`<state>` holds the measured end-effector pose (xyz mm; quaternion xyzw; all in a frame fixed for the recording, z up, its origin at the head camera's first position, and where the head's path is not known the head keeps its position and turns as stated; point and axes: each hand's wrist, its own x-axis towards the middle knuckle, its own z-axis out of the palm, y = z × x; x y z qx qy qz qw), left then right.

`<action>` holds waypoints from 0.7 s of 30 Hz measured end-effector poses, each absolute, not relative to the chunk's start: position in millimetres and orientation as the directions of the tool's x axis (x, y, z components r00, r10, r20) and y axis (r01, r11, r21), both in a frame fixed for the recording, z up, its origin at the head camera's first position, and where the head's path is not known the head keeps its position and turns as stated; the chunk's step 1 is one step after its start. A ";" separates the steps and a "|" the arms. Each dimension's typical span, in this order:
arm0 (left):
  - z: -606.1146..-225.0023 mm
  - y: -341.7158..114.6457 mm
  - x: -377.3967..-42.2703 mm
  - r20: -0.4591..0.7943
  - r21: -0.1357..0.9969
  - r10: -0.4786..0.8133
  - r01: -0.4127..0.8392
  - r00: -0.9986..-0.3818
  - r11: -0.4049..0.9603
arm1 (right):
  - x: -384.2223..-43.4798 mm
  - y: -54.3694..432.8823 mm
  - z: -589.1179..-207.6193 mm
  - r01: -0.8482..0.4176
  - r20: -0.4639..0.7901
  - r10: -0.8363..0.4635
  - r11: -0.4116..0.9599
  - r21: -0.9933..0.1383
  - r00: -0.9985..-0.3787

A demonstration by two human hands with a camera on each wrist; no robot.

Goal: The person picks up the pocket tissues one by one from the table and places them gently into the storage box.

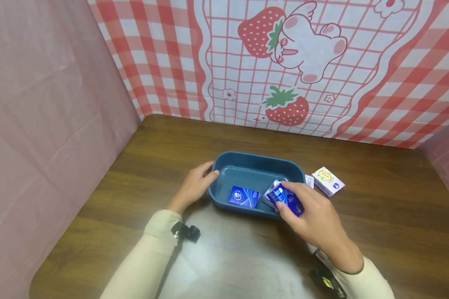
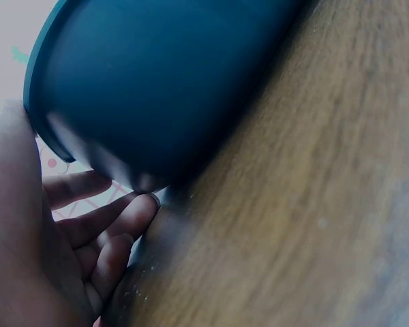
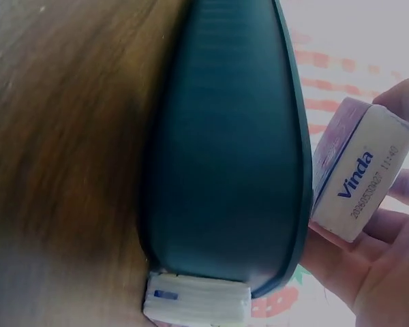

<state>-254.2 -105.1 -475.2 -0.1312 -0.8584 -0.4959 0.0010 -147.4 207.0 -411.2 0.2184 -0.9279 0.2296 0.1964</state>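
A dark teal plastic basin (image 1: pixel 224 162) sits on the table. My left hand (image 1: pixel 196 182) grips its left end, thumb over the rim and fingers against the outer wall (image 2: pixel 157 75). Above the basin's right part, my right hand (image 1: pixel 318 211) holds a blue tissue pack (image 1: pixel 289 201) between thumb and fingers. In the right wrist view, the side of that tissue pack (image 3: pixel 365 174) reads "Vinda". Another blue tissue pack (image 1: pixel 244 197) lies flat on the basin floor. Partly hidden under the held pack is a further pack (image 1: pixel 268 201) inside the basin.
A white tissue pack with a yellow drawing (image 1: pixel 327 181) lies right of the basin. Beside it, against the basin's right end, is a pale pack (image 1: pixel 309 181), partly hidden. The wooden table (image 1: pixel 164 145) meets a red-checked cloth (image 1: pixel 164 74) at the back.
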 end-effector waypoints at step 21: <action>-476.6 -105.7 -255.4 0.129 0.839 0.224 0.227 -0.966 0.495 | -157.0 188.6 -413.9 -0.555 0.463 -0.383 0.767 -0.322 -0.799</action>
